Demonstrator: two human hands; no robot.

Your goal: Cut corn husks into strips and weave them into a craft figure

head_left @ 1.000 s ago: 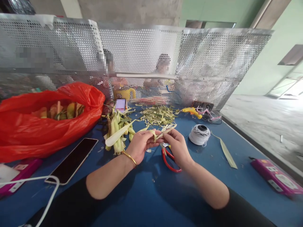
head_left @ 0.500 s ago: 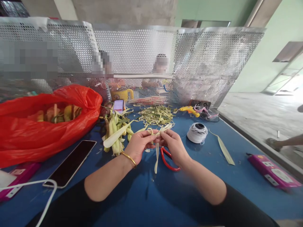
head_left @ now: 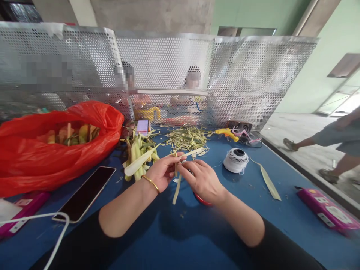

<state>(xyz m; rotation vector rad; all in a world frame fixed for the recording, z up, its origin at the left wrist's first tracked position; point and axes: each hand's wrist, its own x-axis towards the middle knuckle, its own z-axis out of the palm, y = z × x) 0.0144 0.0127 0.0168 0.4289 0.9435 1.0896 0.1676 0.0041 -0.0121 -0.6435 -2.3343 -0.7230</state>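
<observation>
Pale strips of husk (head_left: 176,191) hang and stick out from between my two hands, above the blue table. My left hand (head_left: 163,170), with a gold bangle at the wrist, pinches them between thumb and fingers. My right hand (head_left: 201,179) touches the same strips with its fingertips, its back turned up. Under it lie red-handled scissors (head_left: 204,201), mostly covered. Left of my hands is a bundle of green and pale husks (head_left: 137,155), and beyond them a heap of shredded husk (head_left: 188,138).
A red plastic bag (head_left: 98,157) and a phone (head_left: 86,193) lie left. To the right are a white thread spool (head_left: 235,161), a loose husk (head_left: 270,183), a yellow glue gun (head_left: 226,133) and a purple power strip (head_left: 327,208). A perforated metal screen (head_left: 165,60) stands behind.
My right hand has turned over the strips and covers more of the scissors. The hanging strip has shifted left. At the right, a walking person has come further into view.
</observation>
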